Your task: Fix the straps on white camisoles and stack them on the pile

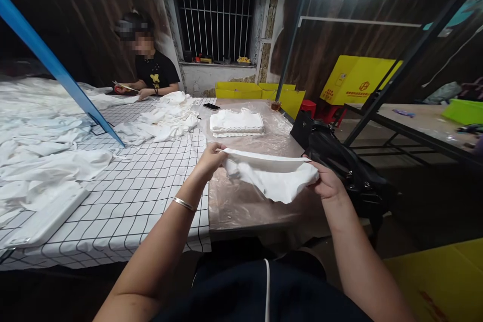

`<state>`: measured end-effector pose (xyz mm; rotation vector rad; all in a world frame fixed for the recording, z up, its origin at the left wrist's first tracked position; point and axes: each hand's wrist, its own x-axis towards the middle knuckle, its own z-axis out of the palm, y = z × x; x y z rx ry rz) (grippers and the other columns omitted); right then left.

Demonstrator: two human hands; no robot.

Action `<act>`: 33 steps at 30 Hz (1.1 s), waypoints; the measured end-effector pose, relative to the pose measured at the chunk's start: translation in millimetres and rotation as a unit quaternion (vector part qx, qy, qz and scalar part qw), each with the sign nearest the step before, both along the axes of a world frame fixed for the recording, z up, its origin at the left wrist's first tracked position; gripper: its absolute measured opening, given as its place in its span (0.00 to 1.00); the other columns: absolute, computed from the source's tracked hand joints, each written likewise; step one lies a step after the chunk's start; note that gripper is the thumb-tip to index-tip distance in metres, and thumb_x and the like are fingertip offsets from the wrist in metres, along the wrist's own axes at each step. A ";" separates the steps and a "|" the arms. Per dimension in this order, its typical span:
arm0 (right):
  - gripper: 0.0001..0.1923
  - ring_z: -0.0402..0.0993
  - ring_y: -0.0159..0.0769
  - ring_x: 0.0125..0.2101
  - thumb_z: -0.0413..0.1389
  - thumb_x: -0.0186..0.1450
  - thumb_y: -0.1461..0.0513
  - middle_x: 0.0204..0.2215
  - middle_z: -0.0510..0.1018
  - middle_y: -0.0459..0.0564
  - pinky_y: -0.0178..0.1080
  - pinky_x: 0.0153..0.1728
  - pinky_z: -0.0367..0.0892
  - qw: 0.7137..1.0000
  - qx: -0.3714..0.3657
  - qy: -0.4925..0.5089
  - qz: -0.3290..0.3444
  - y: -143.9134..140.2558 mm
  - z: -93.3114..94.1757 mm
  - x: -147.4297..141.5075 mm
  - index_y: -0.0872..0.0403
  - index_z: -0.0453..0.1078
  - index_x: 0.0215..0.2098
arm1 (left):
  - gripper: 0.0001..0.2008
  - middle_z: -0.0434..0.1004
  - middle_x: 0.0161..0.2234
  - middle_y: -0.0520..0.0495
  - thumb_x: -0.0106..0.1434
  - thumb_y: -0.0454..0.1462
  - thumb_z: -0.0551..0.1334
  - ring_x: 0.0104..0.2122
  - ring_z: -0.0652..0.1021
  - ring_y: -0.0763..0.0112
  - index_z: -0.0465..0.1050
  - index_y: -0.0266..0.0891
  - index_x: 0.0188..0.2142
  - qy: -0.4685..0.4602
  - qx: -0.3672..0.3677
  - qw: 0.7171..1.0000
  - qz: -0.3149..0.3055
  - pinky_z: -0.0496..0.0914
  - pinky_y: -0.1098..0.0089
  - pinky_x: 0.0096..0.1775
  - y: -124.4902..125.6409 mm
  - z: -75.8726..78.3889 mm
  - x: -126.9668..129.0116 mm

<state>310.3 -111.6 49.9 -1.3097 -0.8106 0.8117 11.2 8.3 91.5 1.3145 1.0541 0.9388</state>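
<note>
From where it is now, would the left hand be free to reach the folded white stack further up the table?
Probably not yet: the left hand is gripping one end of the white cloth, the right hand the other. The path to the folded stack looks unobstructed across bare plastic sheeting.

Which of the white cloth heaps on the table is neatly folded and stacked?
The folded stack on the clear plastic sheet, beyond the held white cloth; the other heaps lie crumpled.
</note>
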 end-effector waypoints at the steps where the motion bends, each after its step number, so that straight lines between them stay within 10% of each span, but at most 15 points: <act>1: 0.10 0.70 0.37 0.22 0.60 0.51 0.55 0.21 0.73 0.45 0.38 0.21 0.65 1.000 0.003 0.025 0.000 -0.3 0.0 -0.8 0.51 0.67 0.28 | 0.10 0.68 0.22 0.56 0.52 0.29 0.59 0.21 0.72 0.78 0.63 0.39 0.34 -0.024 -0.019 0.999 -0.021 0.68 0.77 0.24 -3.1 1.5 0.6; 7: 0.12 0.64 0.29 0.21 0.62 0.44 0.61 0.24 0.73 0.43 0.32 0.20 0.60 0.993 0.040 0.096 -0.058 1.7 4.3 -13.1 0.51 0.69 0.28 | 0.08 0.65 0.21 0.56 0.50 0.27 0.54 0.19 0.67 0.78 0.66 0.39 0.29 0.011 0.039 0.999 -0.024 0.62 0.77 0.22 -7.4 -0.2 5.1; 11: 0.15 0.66 0.34 0.24 0.61 0.46 0.58 0.25 0.73 0.46 0.37 0.25 0.63 0.988 0.013 -0.109 -0.108 -2.0 0.5 -29.7 0.53 0.70 0.33 | 0.13 0.74 0.32 0.47 0.52 0.25 0.52 0.32 0.75 0.69 0.73 0.36 0.28 0.191 0.251 0.949 0.003 0.70 0.70 0.37 -9.3 -6.4 5.9; 15: 0.10 0.66 0.37 0.27 0.55 0.49 0.65 0.24 0.69 0.45 0.40 0.33 0.62 0.893 -0.023 -0.402 -0.199 -5.9 -4.2 -28.1 0.51 0.65 0.31 | 0.15 0.73 0.45 0.41 0.57 0.25 0.53 0.38 0.76 0.63 0.73 0.38 0.39 0.369 0.361 0.855 0.048 0.69 0.65 0.40 -8.7 -6.8 -1.4; 19: 0.14 0.64 0.36 0.26 0.52 0.46 0.69 0.22 0.64 0.42 0.38 0.31 0.59 0.850 -0.063 -0.465 -0.240 -4.4 -3.1 -12.4 0.50 0.60 0.31 | 0.17 0.72 0.41 0.43 0.56 0.24 0.53 0.35 0.76 0.62 0.69 0.41 0.42 0.428 0.311 0.841 0.114 0.67 0.67 0.35 1.4 -3.6 -13.1; 24: 0.09 0.64 0.35 0.25 0.52 0.46 0.67 0.22 0.66 0.43 0.38 0.31 0.61 0.872 -0.058 -0.446 -0.193 -14.3 -7.6 -9.6 0.50 0.61 0.26 | 0.13 0.71 0.40 0.44 0.56 0.25 0.53 0.34 0.74 0.63 0.69 0.41 0.36 0.419 0.324 0.845 0.067 0.66 0.67 0.35 -8.2 -19.6 -29.8; 30: 0.15 0.68 0.34 0.26 0.64 0.44 0.60 0.25 0.74 0.44 0.37 0.29 0.67 0.947 -0.179 -0.228 0.136 -66.1 -33.3 -14.6 0.53 0.71 0.31 | 0.11 0.73 0.37 0.47 0.55 0.29 0.54 0.32 0.75 0.67 0.74 0.41 0.32 0.426 0.237 0.859 -0.159 0.68 0.68 0.35 -50.1 -64.4 -73.8; 33: 0.22 0.70 0.35 0.29 0.69 0.41 0.56 0.29 0.77 0.48 0.38 0.30 0.69 0.964 -0.165 -0.182 0.101 -82.0 -30.4 -14.8 0.53 0.74 0.33 | 0.10 0.74 0.39 0.46 0.56 0.35 0.58 0.35 0.76 0.65 0.77 0.42 0.35 0.423 0.214 0.858 -0.197 0.69 0.67 0.37 -65.7 -68.6 -86.8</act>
